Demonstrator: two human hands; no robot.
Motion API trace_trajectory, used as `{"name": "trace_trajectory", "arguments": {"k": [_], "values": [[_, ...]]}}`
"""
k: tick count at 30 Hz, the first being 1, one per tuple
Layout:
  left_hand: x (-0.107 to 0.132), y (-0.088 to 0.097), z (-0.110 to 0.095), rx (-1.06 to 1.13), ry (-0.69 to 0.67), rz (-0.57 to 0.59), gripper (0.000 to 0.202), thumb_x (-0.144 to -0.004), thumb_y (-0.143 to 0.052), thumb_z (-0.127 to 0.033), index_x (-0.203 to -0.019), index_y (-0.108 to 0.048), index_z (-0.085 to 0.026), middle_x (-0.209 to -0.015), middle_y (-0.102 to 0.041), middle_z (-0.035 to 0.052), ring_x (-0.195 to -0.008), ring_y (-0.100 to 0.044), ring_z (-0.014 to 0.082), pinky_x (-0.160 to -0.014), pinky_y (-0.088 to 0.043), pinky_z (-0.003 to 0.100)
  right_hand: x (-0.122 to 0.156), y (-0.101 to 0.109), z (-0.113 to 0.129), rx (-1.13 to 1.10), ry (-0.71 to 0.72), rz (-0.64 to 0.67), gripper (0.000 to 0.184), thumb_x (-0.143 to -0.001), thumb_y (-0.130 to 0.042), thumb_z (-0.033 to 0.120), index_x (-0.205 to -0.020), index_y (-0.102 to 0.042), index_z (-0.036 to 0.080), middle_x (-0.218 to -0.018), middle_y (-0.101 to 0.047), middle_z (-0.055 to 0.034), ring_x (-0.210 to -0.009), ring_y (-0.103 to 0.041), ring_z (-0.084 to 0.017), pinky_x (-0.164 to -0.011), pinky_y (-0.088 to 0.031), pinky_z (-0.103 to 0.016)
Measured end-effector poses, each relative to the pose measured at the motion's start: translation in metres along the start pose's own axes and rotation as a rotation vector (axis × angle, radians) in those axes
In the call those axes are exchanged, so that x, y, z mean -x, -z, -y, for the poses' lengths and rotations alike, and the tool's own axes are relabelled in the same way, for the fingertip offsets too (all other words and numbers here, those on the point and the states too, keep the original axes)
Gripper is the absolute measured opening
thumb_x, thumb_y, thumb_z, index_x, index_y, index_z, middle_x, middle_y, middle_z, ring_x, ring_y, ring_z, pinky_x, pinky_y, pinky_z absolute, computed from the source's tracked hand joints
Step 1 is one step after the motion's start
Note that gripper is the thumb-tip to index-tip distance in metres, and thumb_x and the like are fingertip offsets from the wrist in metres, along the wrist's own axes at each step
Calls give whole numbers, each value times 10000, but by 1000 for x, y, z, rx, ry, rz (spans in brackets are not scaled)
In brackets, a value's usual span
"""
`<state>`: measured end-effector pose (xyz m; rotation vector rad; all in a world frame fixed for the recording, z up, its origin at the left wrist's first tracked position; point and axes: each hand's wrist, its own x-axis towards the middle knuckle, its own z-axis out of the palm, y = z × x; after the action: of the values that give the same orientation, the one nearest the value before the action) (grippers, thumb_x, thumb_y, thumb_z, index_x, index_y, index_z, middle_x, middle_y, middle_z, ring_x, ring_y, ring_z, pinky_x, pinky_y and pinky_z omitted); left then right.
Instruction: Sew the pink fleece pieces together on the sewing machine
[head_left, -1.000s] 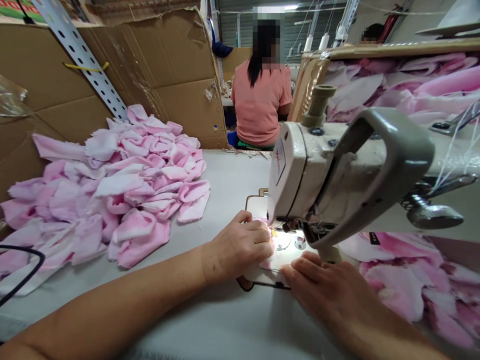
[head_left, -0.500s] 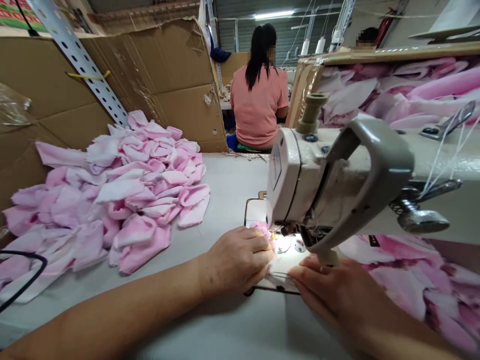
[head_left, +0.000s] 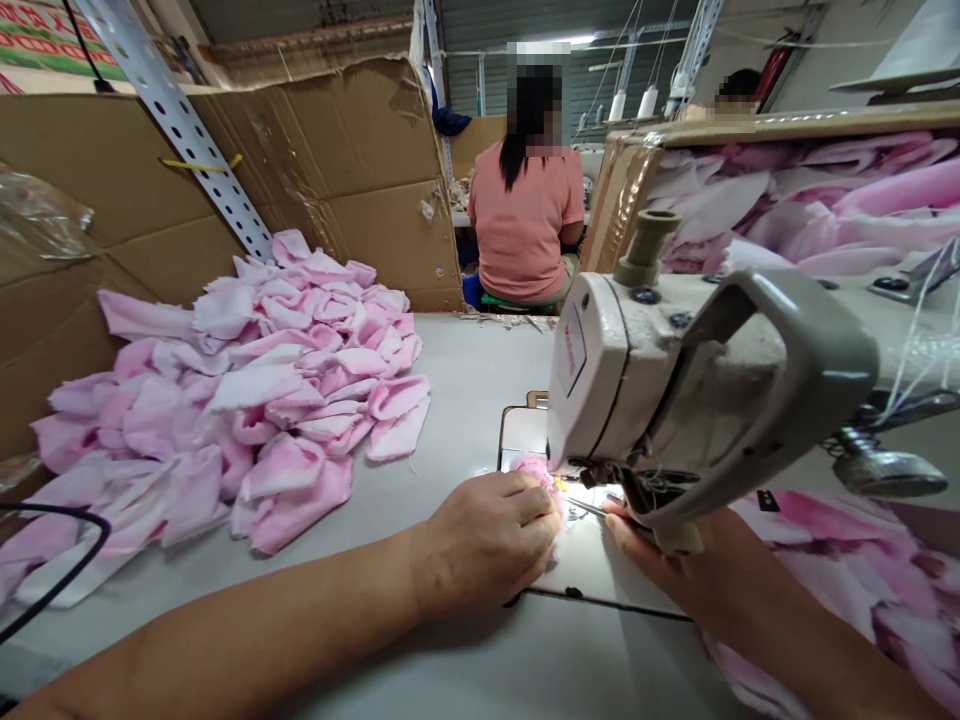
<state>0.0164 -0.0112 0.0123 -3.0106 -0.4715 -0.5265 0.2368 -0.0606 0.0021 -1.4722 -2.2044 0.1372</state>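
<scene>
My left hand (head_left: 491,540) is closed on a small piece of fuzzy pink fabric (head_left: 534,466), pressing it on the plate left of the needle area. A bit of yellow shows at the fabric's right edge. Between the thumb and fingers of my right hand (head_left: 660,560) is a thin pointed metal tool (head_left: 589,508), possibly tweezers. Its tip points left at the fabric. The sewing machine (head_left: 600,350) stands over both hands, and its grey guard arm hides part of my right hand. The lamp lights the needle plate (head_left: 600,575).
Pink and white fabric pieces (head_left: 262,390) are heaped on the left of the table (head_left: 465,390). More pink cloth (head_left: 840,580) lies at the right. Behind stand cardboard panels (head_left: 360,170) and a box (head_left: 622,180) full of fabric. A person in a salmon shirt (head_left: 525,225) sits beyond.
My right hand has shifted up from the plate's front edge, and the metal tool's tip now lies beside the fabric. My left hand keeps its hold. The whole view has shifted slightly.
</scene>
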Motion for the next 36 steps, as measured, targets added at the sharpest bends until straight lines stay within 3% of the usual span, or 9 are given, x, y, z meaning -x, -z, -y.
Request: {"name": "trace_trajectory", "arguments": {"k": [4,14,21,27,33,36], "values": [[0,0,1,13,-2,15,100,-866,-488,-177,-798,-556,-151,-916,-614,56,-806,-545,171,-830,-497,291,2,-2,-3,8,27,-16,223,-857,-456,170,-836,-673,217,-655,-650,-50,-611,-617,-207,-528,-452,-296],[2,-4,-1,-31,16,-10,67,-848,-525,-193,-807,-549,-147,-905,-611,64,-823,-552,167,-834,-501,271,24,-19,-23,11,-60,-29,162,-828,-499,192,-758,-638,233,-443,-500,12,-351,-454,-144,-374,-320,-260],[4,-7,-1,-82,19,-6,88,-844,-527,-218,-781,-536,-158,-864,-601,67,-780,-554,170,-810,-508,298,26,-26,-23,67,-79,-26,134,-807,-508,246,-792,-640,222,-512,-562,-25,-407,-510,-171,-385,-340,-267],[4,-10,-2,-121,22,-12,64,-843,-521,-213,-818,-532,-155,-862,-591,73,-789,-551,175,-803,-498,296,15,-17,-6,78,-107,-28,146,-825,-506,225,-813,-651,232,-593,-614,-44,-509,-582,-196,-457,-415,-279],[4,-14,0,-127,40,12,63,-841,-487,-199,-814,-519,-152,-846,-571,81,-786,-543,190,-769,-494,314,16,-19,-3,89,-61,-55,191,-840,-495,183,-898,-661,261,-654,-643,-46,-552,-611,-213,-472,-448,-298],[2,-16,0,-141,52,-2,49,-829,-482,-175,-839,-523,-151,-842,-568,80,-758,-536,189,-726,-497,313,20,-24,-11,106,-1,-86,158,-833,-518,198,-829,-664,258,-610,-624,-38,-514,-590,-199,-431,-427,-286]]}}
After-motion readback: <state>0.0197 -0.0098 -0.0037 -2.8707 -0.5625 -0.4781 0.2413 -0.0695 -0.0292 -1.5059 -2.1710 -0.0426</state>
